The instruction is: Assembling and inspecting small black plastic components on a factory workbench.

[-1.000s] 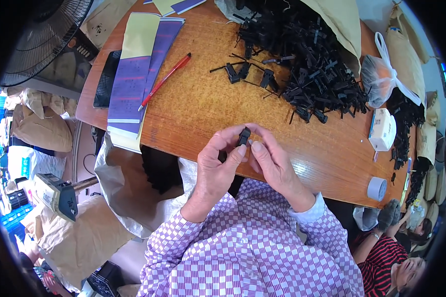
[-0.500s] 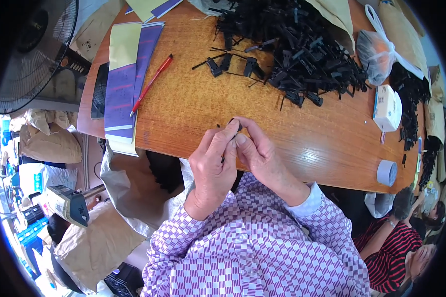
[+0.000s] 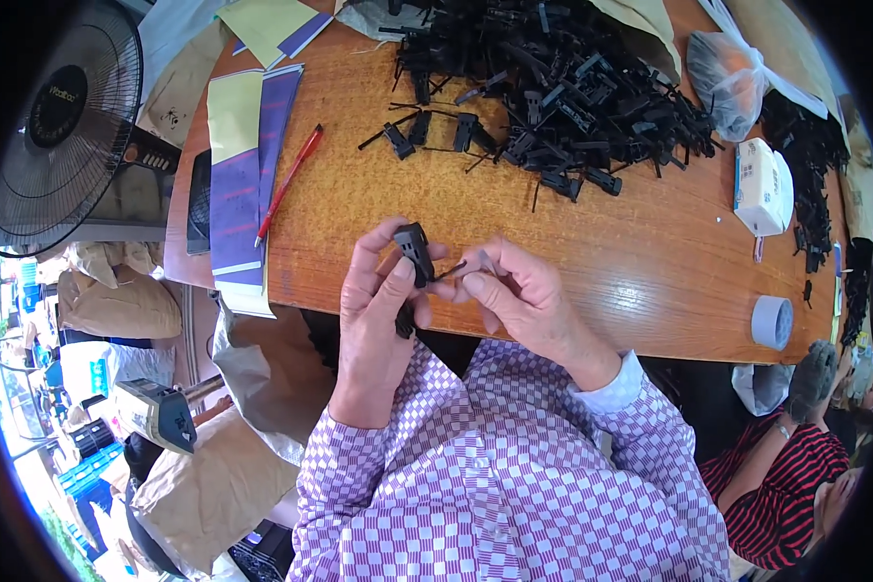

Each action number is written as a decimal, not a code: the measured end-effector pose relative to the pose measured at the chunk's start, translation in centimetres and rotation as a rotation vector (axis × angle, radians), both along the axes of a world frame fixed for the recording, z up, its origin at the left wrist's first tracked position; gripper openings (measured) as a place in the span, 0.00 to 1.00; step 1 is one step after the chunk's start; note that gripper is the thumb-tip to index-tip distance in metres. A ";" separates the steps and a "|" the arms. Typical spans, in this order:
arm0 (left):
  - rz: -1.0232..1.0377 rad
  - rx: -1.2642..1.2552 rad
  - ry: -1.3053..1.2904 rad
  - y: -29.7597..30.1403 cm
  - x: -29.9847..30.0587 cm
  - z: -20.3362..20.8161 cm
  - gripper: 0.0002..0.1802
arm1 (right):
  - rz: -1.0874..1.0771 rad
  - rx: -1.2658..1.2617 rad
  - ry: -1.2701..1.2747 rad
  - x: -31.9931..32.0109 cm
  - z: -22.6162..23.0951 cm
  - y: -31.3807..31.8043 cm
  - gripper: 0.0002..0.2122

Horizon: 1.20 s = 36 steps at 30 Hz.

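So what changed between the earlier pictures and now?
The left hand has moved left, away from the right hand, and its black plastic part shows more fully; the right hand is by the part's thin stem, grip unclear. The red pen, tape roll and pile of black parts stayed put, though the view shifted.

On the brown wooden table, a slim red pen lies left of the large heap of black plastic parts, long purple-and-yellow paper sheets farther left. Right of the heap sits a white boxy packet and, farther off toward its front right, a round white tape roll.
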State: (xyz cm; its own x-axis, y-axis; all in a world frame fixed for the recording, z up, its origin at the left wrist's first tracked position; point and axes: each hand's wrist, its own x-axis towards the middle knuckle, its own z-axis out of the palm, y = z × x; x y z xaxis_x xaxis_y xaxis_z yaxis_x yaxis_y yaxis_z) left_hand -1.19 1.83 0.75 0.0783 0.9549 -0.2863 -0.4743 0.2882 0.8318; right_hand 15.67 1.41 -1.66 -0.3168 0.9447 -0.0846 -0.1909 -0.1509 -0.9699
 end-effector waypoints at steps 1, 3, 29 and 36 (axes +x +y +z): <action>-0.008 -0.058 -0.091 -0.1 -0.2 -0.2 0.19 | 0.021 -0.029 0.046 0.1 0.3 0.1 0.06; -0.048 -0.037 -0.122 -0.2 -0.6 -0.7 0.19 | 0.040 -0.057 0.086 0.0 0.6 0.2 0.06; -0.250 0.279 0.457 -1.1 -2.9 -2.2 0.22 | 0.141 0.084 -0.363 -3.2 1.6 0.4 0.09; -0.262 0.276 0.515 -0.7 -2.7 -2.6 0.17 | 0.141 0.140 -0.441 -3.4 1.6 0.6 0.06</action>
State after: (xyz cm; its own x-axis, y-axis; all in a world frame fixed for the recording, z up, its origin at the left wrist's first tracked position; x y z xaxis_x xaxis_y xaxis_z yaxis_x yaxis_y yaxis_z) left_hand -3.90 1.13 -1.88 0.2375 0.9667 -0.0955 0.0634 0.0827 0.9946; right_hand 12.28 1.97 -0.03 -0.4056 0.9069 -0.1146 0.2561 -0.0076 -0.9666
